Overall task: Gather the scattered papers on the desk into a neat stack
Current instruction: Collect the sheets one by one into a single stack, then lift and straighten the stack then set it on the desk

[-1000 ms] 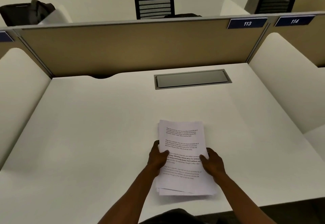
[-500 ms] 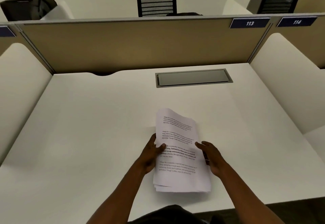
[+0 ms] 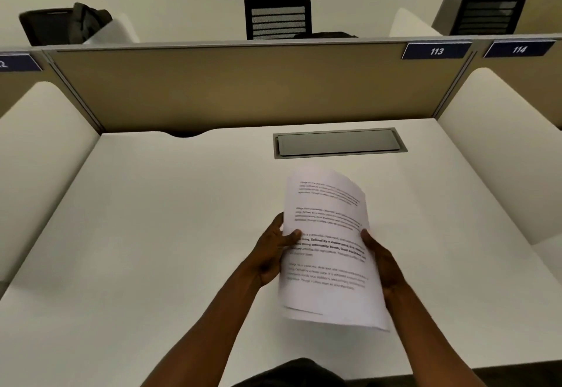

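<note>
A stack of white printed papers [image 3: 328, 234] is held above the white desk [image 3: 152, 234], tilted up with its top edge curling away from me. My left hand [image 3: 272, 250] grips the stack's left edge, thumb on the printed face. My right hand [image 3: 381, 260] grips the right edge, thumb on top. The sheets' lower edges are slightly uneven, with one sheet peeking out at the bottom left. No loose papers lie elsewhere on the desk.
A grey cable hatch [image 3: 339, 143] is set into the desk behind the papers. A tan divider panel [image 3: 243, 88] closes the back, white side panels [image 3: 498, 143] flank the desk. Black chairs [image 3: 277, 17] stand beyond.
The stack lay flat on the desk under both hands a second ago. Both hands have since lifted it and tilted it upward, with the top bending back.
</note>
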`<state>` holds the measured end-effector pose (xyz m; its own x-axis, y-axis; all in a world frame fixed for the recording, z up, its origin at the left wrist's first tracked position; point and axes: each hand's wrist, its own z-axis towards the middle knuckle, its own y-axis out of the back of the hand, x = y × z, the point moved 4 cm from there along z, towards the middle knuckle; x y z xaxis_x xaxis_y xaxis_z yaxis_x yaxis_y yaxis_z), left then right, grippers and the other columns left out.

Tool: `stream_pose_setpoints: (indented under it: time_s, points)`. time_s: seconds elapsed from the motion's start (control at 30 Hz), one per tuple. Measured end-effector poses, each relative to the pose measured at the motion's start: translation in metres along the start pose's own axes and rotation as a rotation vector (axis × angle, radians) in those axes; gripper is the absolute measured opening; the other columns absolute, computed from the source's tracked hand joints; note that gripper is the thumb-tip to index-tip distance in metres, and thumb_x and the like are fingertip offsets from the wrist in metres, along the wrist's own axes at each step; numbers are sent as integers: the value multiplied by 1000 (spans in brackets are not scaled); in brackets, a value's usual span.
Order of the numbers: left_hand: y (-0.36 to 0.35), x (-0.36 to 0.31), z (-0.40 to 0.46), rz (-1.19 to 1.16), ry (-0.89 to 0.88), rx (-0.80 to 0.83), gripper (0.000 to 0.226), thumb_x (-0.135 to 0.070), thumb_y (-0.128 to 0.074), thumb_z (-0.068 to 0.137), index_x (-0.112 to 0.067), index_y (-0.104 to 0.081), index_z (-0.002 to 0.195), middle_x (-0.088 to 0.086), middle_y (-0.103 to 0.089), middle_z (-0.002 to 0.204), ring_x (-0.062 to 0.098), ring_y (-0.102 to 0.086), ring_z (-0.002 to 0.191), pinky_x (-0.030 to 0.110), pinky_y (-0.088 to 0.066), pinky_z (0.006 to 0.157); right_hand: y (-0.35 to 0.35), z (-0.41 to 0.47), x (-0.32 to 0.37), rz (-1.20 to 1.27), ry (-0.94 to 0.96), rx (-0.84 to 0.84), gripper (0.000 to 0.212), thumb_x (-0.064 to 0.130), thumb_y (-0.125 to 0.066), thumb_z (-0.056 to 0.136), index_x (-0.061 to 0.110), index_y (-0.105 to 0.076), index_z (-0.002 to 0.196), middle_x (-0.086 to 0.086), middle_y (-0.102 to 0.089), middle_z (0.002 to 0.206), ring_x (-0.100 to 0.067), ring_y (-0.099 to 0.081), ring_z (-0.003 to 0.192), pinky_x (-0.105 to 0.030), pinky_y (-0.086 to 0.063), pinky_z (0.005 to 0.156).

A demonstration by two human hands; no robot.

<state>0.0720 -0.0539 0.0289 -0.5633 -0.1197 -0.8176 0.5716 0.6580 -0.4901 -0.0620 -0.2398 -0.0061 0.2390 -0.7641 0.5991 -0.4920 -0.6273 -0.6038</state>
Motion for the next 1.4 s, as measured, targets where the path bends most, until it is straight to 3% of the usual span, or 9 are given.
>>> stream_pose_setpoints:
  time_s: [0.2, 0.33, 0.5, 0.63, 0.77, 0.97, 1.17, 1.3, 1.4]
  points:
    - [16, -21, 9, 342, -65, -185, 39, -6, -63, 95, -20, -50, 129, 15, -67, 129, 30, -71, 107, 50, -59, 89, -8, -3, 76, -596, 191, -116, 46, 19, -73, 82, 11, -63, 127, -17, -70, 122, -32, -71, 103, -43, -57, 84]
    - [2, -59, 12, 403, -279, -203, 39, -22, -71, 90, -23, -54, 126, 1, -70, 124, 18, -68, 113, 32, -59, 88, -40, -11, 104, -675, 546, -187, 30, 5, -62, 94, 20, -66, 119, -7, -73, 116, -28, -69, 107, -38, -57, 84]
    - [-2, -60, 10, 350, -405, -314, 41, -29, -65, 92, -18, -57, 131, -3, -70, 124, 14, -68, 110, 27, -59, 85, -61, -20, 96, -739, 766, -229, 24, 19, -58, 96, 35, -64, 113, 6, -73, 110, -15, -70, 100, -34, -59, 82]
    - [7, -31, 5, 353, -362, -347, 41, -26, -68, 91, -20, -58, 131, -3, -70, 123, 18, -68, 111, 35, -59, 89, -42, -8, 64, -644, 725, -222, 23, 19, -59, 96, 32, -64, 115, 2, -73, 111, -22, -69, 104, -42, -58, 86]
    - [16, 4, -3, 403, -300, -368, 42, -17, -73, 88, -27, -60, 126, -7, -70, 121, 12, -65, 114, 37, -55, 98, -18, 0, 26, -508, 621, -230, 38, 0, -63, 92, 28, -66, 118, -2, -72, 117, -27, -65, 114, -33, -54, 91]
    - [15, 21, 1, 392, -259, -423, 41, -4, -61, 95, -23, -58, 131, -4, -69, 122, 18, -64, 116, 38, -55, 97, -16, 3, 13, -538, 581, -298, 32, 6, -61, 95, 33, -66, 111, 5, -73, 109, -18, -67, 106, -33, -54, 91]
    - [14, 13, -2, 413, -260, -464, 31, -12, -54, 100, -30, -60, 124, -11, -70, 115, 10, -67, 107, 19, -57, 78, -15, -2, 17, -610, 608, -314, 31, 11, -58, 97, 34, -63, 117, 12, -72, 106, -7, -67, 99, -19, -56, 78]
    - [10, 29, -7, 434, -198, -469, 35, -7, -49, 102, -33, -57, 124, -8, -67, 119, 10, -63, 111, 12, -54, 76, -8, 0, -3, -634, 530, -326, 30, 8, -58, 97, 26, -60, 120, 5, -70, 112, -12, -65, 107, -23, -54, 85]
    - [8, 21, -7, 401, -197, -499, 44, -4, -47, 102, -46, -61, 108, -18, -71, 103, 3, -67, 97, 8, -54, 68, -7, 0, 0, -634, 532, -341, 30, 8, -57, 97, 27, -59, 120, 5, -70, 112, -12, -65, 106, -22, -55, 83]
